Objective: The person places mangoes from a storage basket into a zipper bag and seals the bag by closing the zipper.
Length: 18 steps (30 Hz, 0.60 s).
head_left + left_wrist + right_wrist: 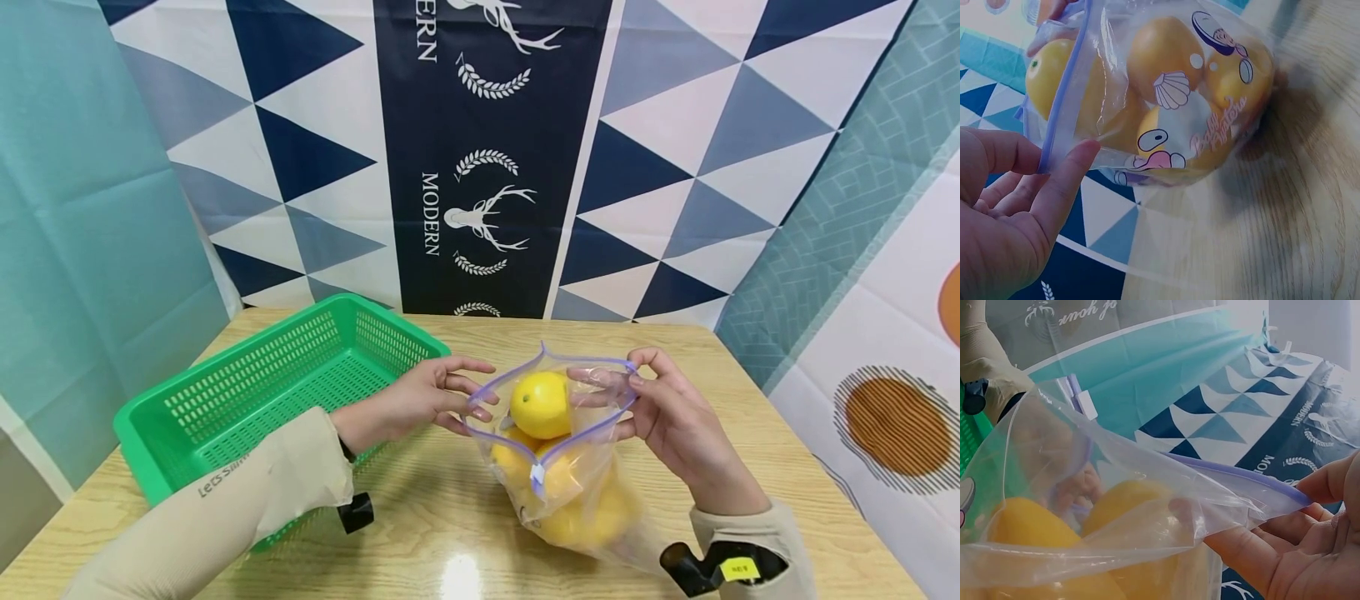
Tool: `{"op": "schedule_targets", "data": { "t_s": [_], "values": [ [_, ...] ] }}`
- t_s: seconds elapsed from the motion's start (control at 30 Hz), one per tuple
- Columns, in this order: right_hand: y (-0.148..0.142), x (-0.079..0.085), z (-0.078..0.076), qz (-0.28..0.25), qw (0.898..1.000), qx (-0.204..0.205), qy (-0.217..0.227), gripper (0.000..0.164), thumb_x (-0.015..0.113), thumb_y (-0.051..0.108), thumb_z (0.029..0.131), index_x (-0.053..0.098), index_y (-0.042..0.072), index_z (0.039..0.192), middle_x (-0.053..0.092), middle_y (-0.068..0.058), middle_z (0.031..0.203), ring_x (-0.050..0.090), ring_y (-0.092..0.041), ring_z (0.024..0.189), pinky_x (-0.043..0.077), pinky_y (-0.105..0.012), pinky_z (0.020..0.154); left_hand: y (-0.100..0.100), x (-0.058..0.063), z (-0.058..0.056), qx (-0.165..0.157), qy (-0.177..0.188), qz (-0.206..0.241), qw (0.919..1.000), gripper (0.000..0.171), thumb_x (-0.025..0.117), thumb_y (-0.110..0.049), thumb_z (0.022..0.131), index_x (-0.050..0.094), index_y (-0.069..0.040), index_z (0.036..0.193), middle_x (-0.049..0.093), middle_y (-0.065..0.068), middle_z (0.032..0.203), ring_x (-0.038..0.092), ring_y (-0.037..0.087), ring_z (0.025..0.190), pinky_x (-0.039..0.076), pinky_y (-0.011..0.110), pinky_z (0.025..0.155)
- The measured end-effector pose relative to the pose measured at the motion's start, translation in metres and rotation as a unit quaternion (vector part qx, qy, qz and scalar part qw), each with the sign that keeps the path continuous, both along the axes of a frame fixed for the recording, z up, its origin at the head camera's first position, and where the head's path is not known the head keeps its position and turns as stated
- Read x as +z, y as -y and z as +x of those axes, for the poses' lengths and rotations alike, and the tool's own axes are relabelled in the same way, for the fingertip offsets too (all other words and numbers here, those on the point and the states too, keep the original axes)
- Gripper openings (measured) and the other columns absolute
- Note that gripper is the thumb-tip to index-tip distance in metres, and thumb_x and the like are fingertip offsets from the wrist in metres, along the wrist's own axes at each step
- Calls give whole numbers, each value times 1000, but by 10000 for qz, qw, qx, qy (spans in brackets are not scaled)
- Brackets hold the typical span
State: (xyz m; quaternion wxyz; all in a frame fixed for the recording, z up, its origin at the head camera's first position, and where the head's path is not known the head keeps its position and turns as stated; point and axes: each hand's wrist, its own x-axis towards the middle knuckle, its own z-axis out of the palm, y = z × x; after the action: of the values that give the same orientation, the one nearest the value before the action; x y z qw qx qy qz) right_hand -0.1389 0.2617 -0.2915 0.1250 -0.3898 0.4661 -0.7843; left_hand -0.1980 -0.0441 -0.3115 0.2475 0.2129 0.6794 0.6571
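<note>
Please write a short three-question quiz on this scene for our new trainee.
1. True or false: the green basket is to the left of the plastic bag.
2. Choose one: the bag's slider is (a) red, (b) white, (c) black.
3. What do the left hand and the right hand each pinch?

Key: 1. True. 2. b. 3. The bag's purple rim, at opposite sides of its open mouth.

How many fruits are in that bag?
At least 4. Left wrist view: one fruit at the zip bag's mouth, a top fruit, a right fruit, a lower fruit. Others may be hidden.
</note>
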Motion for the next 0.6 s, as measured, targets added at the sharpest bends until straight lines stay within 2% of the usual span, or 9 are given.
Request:
{"op": "schedule_targets", "data": {
  "t_s": [0.2, 0.43, 0.6],
  "values": [
    [-4, 2, 1, -45, 9999, -24, 87, 31, 12, -2, 106, 41, 6, 112, 58, -22, 136, 62, -36, 117, 56, -47, 85, 1, 8, 3, -18, 37, 153, 9999, 56, 56, 10, 92, 43, 0, 145, 69, 19, 115, 72, 28, 97, 58, 48, 79],
    [-8, 3, -1, -226, 9997, 40, 122, 32, 11, -2, 107, 42, 5, 112, 56, -24, 136, 60, -38, 118, 54, -49, 87, 2, 19, 4, -13, 172, 436, 9989, 69, 56, 14, 89, 36, -9, 151, 69, 19, 117, 72, 28, 97, 59, 46, 77],
    [-10, 4, -2, -420, 9989, 131, 131, 33, 9, -1, 106, 41, 3, 112, 53, -27, 138, 57, -41, 121, 52, -50, 88, 0, 27, 4, -12, 185, 642, 9978, 75, 56, 14, 87, 32, -11, 153, 68, 20, 119, 71, 28, 99, 59, 42, 76]
  ]
}}
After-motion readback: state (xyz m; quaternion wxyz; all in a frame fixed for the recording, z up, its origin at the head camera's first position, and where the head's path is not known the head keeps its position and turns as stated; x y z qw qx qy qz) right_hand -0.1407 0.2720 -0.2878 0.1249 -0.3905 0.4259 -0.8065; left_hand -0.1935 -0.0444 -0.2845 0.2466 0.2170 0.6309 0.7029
